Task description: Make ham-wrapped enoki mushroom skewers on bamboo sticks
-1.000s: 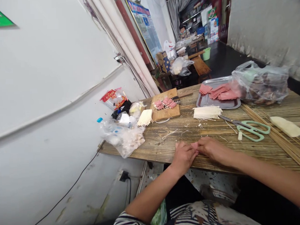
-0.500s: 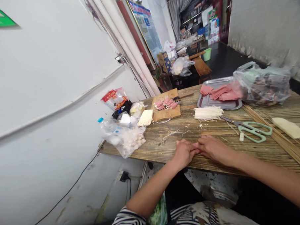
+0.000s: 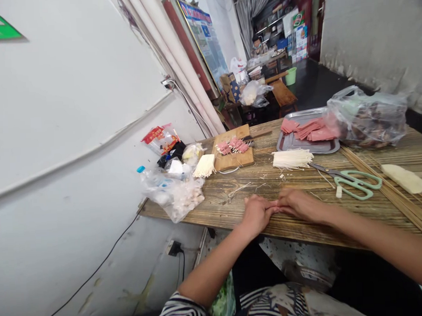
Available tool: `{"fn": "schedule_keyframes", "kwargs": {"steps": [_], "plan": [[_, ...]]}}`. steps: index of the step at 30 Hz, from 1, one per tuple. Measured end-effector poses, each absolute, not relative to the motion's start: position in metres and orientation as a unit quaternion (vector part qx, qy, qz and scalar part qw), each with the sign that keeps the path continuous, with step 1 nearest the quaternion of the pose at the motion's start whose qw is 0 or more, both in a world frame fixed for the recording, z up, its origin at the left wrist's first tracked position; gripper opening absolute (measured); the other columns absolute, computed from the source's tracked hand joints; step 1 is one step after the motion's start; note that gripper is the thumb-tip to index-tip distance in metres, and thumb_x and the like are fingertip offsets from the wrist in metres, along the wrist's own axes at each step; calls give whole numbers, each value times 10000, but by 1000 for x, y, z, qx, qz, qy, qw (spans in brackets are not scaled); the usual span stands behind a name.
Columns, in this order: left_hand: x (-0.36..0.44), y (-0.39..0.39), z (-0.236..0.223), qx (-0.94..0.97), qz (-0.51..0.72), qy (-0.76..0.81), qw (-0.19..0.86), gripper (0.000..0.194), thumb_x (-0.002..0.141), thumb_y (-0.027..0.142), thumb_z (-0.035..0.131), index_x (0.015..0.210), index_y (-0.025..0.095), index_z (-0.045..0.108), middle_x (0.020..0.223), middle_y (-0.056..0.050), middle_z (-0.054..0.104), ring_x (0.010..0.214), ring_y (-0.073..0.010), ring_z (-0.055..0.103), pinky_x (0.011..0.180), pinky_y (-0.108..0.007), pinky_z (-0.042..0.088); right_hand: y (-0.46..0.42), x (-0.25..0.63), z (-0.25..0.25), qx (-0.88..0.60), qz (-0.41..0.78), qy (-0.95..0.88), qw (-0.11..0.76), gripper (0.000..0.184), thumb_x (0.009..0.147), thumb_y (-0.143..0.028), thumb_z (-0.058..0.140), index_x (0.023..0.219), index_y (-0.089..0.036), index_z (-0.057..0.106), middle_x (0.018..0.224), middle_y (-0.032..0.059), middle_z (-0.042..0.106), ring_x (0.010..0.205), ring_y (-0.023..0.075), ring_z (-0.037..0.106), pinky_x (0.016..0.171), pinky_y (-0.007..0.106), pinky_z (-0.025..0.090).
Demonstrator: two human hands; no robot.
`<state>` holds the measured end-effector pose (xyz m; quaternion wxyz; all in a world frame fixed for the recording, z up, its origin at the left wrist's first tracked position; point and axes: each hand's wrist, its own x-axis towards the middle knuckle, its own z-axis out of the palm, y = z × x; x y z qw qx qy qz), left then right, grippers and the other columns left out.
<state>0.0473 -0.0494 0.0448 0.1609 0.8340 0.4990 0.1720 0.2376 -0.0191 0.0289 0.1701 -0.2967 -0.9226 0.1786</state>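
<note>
My left hand [image 3: 257, 213] and my right hand [image 3: 299, 204] meet fingertip to fingertip low over the near edge of the wooden table. Both are closed, pinching a pink ham slice [image 3: 276, 206] that their fingers almost fully cover. Beyond my right hand lies a bunch of enoki mushrooms [image 3: 292, 158], its end by the tips of green-handled scissors [image 3: 359, 182]. More ham slices [image 3: 314, 128] are spread on a metal tray [image 3: 310, 150]. Rolls of ham around enoki [image 3: 233, 146] rest on a cutting board [image 3: 232, 163], with a second enoki bunch [image 3: 205, 165] at its left.
Thin bamboo skewers [image 3: 398, 196] and a pale peeled piece [image 3: 404, 178] lie at the right. A filled plastic bag [image 3: 373, 118] overlaps the tray. Bags and a blue-capped bottle [image 3: 141, 172] crowd the left end by the wall. A person [image 3: 258, 46] sits far back.
My two hands stay together at the same spot; the fingers of my right hand have shifted slightly over the ham slice. Nothing else on the table has moved.
</note>
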Motion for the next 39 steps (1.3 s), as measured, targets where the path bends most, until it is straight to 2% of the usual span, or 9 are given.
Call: {"fn": "schedule_keyframes", "kwargs": {"steps": [5,11,13,18,21,27,31,35,39], "plan": [[51,-67,32,863,211,459,10,209,935,333,553,998,223,719,921,-49,725,905,-203,558,811,-374,380,-7,235,36,-320,247,-905,131,259,870,-307,552,734,-174,729,729,65,641,686,153,560,645,258,375],[49,-62,19,872,201,446,-6,264,982,302,471,905,228,712,898,-21,728,850,-170,543,779,-359,347,-7,237,38,-340,251,-896,135,198,840,-275,603,717,-175,721,741,53,623,701,147,555,641,251,377],[50,-59,21,872,194,450,8,291,988,308,459,886,233,720,870,-22,729,845,-170,542,766,-358,337,-14,237,35,-345,206,-903,151,232,884,-293,564,765,-177,726,762,62,617,728,158,540,661,267,376],[52,-52,32,870,174,459,56,333,967,296,501,740,204,727,790,-34,729,800,-167,549,770,-364,325,-41,238,22,-330,1,-916,227,331,980,-278,389,920,-150,687,823,84,599,814,194,483,758,337,367],[52,-49,37,867,169,461,82,319,955,288,520,730,205,731,809,-33,735,806,-170,556,780,-359,340,-47,238,18,-300,-32,-925,232,320,984,-214,355,958,-125,662,845,93,596,823,194,469,775,337,369],[52,-57,32,854,187,483,54,181,920,299,579,861,219,731,835,-24,729,843,-193,564,783,-366,381,-31,236,22,-296,12,-936,188,367,988,-242,335,865,-143,667,799,80,603,770,186,474,733,330,344],[52,-66,20,856,227,463,-21,221,950,312,525,1013,189,698,938,-68,719,911,-207,568,811,-372,407,-14,234,28,-290,72,-944,141,410,977,-301,379,737,-159,680,752,77,617,719,167,490,652,298,316],[51,-63,13,869,224,437,-56,266,982,269,456,953,190,708,891,-60,722,867,-187,577,784,-354,410,1,233,34,-275,133,-944,122,383,944,-306,432,695,-169,687,722,75,626,683,156,514,643,285,335],[51,-54,20,869,212,446,-19,288,979,300,465,916,224,736,868,-49,735,832,-177,580,764,-349,405,-1,234,35,-281,128,-944,119,337,928,-287,461,715,-172,696,724,74,634,706,169,528,679,296,359]]}}
